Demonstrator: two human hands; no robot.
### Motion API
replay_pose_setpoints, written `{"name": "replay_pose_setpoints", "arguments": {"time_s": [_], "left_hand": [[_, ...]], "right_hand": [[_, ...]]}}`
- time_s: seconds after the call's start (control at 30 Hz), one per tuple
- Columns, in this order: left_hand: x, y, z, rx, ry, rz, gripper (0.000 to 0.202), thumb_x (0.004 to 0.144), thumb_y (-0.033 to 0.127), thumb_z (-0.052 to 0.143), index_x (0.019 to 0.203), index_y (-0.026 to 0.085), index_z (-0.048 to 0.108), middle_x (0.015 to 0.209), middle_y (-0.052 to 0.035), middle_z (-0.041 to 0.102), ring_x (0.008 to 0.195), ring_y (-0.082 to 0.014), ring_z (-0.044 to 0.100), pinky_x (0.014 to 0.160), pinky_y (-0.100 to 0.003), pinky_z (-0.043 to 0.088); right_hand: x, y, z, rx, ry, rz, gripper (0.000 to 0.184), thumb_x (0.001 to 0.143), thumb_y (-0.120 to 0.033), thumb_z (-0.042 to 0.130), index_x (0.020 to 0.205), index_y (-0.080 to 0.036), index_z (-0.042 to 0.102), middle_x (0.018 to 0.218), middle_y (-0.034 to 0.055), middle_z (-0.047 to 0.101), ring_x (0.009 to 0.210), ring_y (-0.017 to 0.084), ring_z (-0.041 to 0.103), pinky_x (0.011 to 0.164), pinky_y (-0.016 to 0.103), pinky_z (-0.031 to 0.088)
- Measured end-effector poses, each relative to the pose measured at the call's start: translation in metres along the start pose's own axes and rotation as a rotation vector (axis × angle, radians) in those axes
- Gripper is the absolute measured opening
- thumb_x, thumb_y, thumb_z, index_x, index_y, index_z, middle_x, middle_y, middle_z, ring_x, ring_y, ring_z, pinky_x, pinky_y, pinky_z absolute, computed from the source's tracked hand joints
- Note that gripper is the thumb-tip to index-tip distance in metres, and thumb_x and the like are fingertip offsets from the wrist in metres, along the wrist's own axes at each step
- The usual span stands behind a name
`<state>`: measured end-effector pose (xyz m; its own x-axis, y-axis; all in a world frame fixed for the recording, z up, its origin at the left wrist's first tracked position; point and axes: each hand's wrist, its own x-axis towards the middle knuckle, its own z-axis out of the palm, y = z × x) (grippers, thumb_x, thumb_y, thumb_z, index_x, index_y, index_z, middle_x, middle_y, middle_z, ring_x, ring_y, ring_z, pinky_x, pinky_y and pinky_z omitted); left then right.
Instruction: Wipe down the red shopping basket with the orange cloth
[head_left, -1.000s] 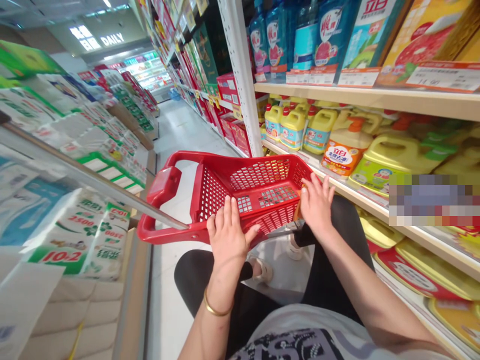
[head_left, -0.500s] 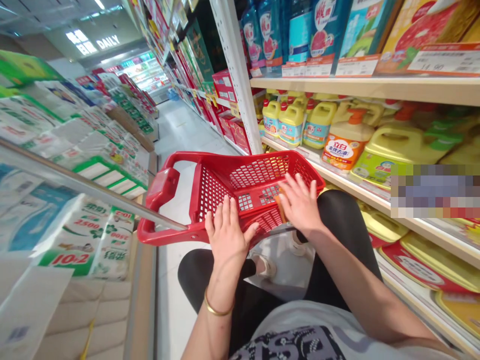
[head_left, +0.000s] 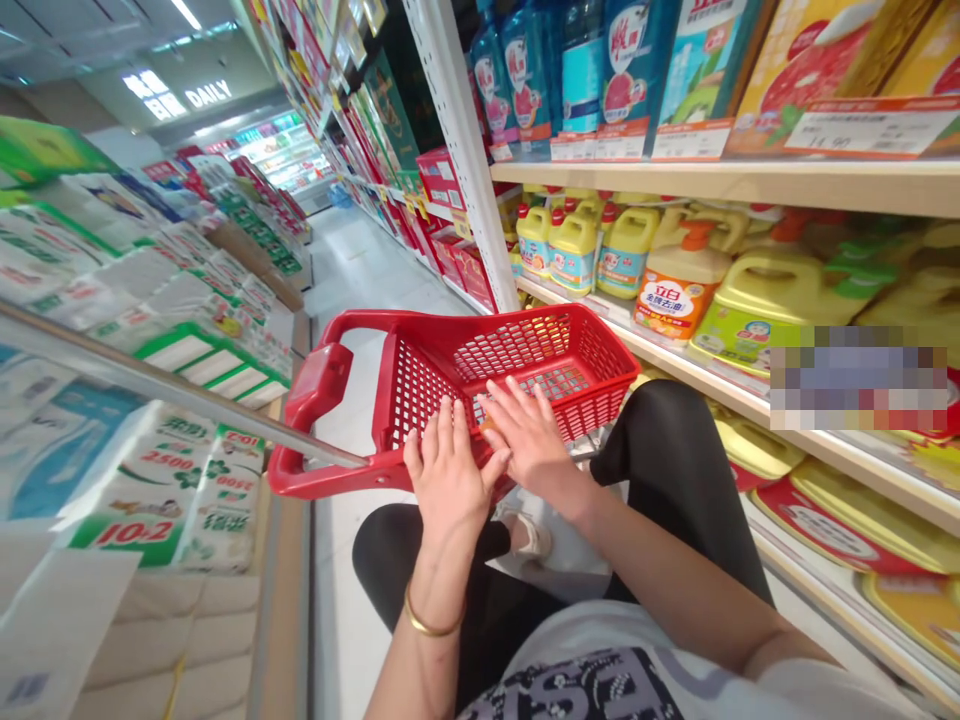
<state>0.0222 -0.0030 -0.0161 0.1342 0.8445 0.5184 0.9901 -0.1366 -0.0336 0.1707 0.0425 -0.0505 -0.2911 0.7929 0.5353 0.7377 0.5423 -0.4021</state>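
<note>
A red plastic shopping basket [head_left: 592, 410] with perforated walls and a long pull handle stands on the floor in front of my knees. My left hand [head_left: 450, 475] lies over its near rim, fingers stretched out and pointing forward. Beside it, close to its thumb, my right hand [head_left: 536, 445] is also flat with fingers extended over the near side. Neither hand grips anything that I can see. A small orange patch shows at the right hand's fingers; I cannot make out what it is. Through the mesh, the visible part of the basket's floor holds no goods.
On the right, a shelf [head_left: 675, 180] carries blue bottles and boxes above yellow detergent jugs [head_left: 574, 250] and an orange-capped pump bottle [head_left: 667, 290]. Stacked tissue packs [head_left: 150, 475] line the left behind a metal rail [head_left: 172, 380]. An aisle [head_left: 360, 250] runs ahead.
My right hand has moved left along the basket's near side, coming up beside my left hand. The left hand stays on the rim. The view has shifted slightly.
</note>
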Motion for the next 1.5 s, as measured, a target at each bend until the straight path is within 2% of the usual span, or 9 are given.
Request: {"name": "replay_pose_setpoints", "arguments": {"time_s": [0.1,0.23,0.3,0.4,0.53,0.63,1.07,1.27,1.5], "left_hand": [[-0.001,0.0,0.0,0.003,0.002,0.005,0.09,0.105,0.075,0.034,0.171,0.014,0.033,0.171,-0.016,0.043,0.148,-0.0394,0.051,0.13,-0.06,0.019],[-0.001,0.002,0.001,-0.003,0.011,-0.008,0.089,0.105,0.074,0.037,0.171,0.015,0.032,0.172,-0.015,0.041,0.155,-0.0372,0.045,0.133,-0.057,0.015],[0.0,0.002,0.0,-0.01,-0.002,-0.012,0.089,0.104,0.073,0.039,0.172,0.016,0.03,0.173,-0.0149,0.039,0.159,-0.0361,0.04,0.134,-0.056,0.013],[0.001,0.003,-0.001,-0.005,-0.02,-0.021,0.091,0.104,0.073,0.04,0.173,0.015,0.027,0.175,-0.0157,0.036,0.162,-0.0355,0.035,0.135,-0.057,0.013],[0.001,0.005,-0.004,0.024,-0.037,-0.022,0.092,0.104,0.073,0.04,0.172,0.012,0.026,0.176,-0.0169,0.032,0.161,-0.0361,0.036,0.133,-0.058,0.017],[0.0,0.006,-0.007,0.044,-0.062,-0.013,0.092,0.104,0.073,0.039,0.172,0.012,0.028,0.177,-0.0167,0.03,0.158,-0.037,0.04,0.131,-0.057,0.022],[-0.005,0.007,-0.02,-0.009,-0.043,0.007,0.091,0.103,0.071,0.048,0.166,0.007,0.039,0.173,-0.0232,0.037,0.145,-0.0379,0.052,0.127,-0.054,0.029],[-0.005,0.006,-0.017,0.012,-0.022,0.008,0.088,0.103,0.069,0.05,0.166,0.007,0.042,0.172,-0.0222,0.039,0.141,-0.0389,0.054,0.126,-0.055,0.029],[-0.005,0.007,-0.014,0.018,-0.009,0.008,0.088,0.104,0.07,0.046,0.166,0.008,0.041,0.173,-0.0198,0.04,0.141,-0.0386,0.054,0.127,-0.055,0.028]], "right_hand": [[-0.008,0.038,-0.016,-0.067,-0.003,0.067,0.052,0.113,-0.044,0.042,0.162,-0.031,0.05,0.174,0.002,0.04,0.166,0.03,0.028,0.135,0.069,0.001],[-0.022,0.105,-0.041,-0.176,0.139,0.372,0.053,0.113,-0.042,0.034,0.159,-0.026,0.054,0.177,0.0063,0.035,0.168,0.037,0.018,0.131,0.078,0.005],[-0.023,0.118,-0.044,-0.165,0.198,0.465,0.056,0.112,-0.042,0.031,0.158,-0.021,0.055,0.178,0.0101,0.033,0.169,0.038,0.013,0.131,0.078,0.01],[-0.017,0.097,-0.034,-0.11,0.201,0.427,0.055,0.112,-0.041,0.032,0.156,-0.018,0.057,0.176,0.0118,0.036,0.169,0.038,0.011,0.132,0.074,0.013],[-0.01,0.037,-0.011,-0.039,0.094,0.191,0.05,0.112,-0.04,0.039,0.156,-0.024,0.058,0.17,0.0066,0.048,0.167,0.033,0.024,0.136,0.067,0.01],[-0.011,0.018,-0.004,-0.013,0.067,0.088,0.05,0.114,-0.041,0.039,0.158,-0.025,0.055,0.169,0.0049,0.051,0.164,0.03,0.031,0.137,0.061,0.011],[-0.016,0.026,-0.027,-0.112,-0.002,-0.012,0.052,0.113,-0.045,0.039,0.153,-0.019,0.059,0.143,0.0142,0.071,0.136,0.031,0.058,0.128,0.053,0.028],[-0.016,0.037,-0.023,-0.11,0.002,-0.061,0.063,0.104,-0.057,0.061,0.155,-0.02,0.057,0.144,0.0149,0.07,0.135,0.034,0.059,0.123,0.052,0.035],[-0.001,0.064,-0.027,-0.048,-0.091,-0.088,0.06,0.102,-0.051,0.069,0.153,-0.021,0.06,0.134,0.0145,0.076,0.124,0.032,0.069,0.112,0.047,0.046]]}}
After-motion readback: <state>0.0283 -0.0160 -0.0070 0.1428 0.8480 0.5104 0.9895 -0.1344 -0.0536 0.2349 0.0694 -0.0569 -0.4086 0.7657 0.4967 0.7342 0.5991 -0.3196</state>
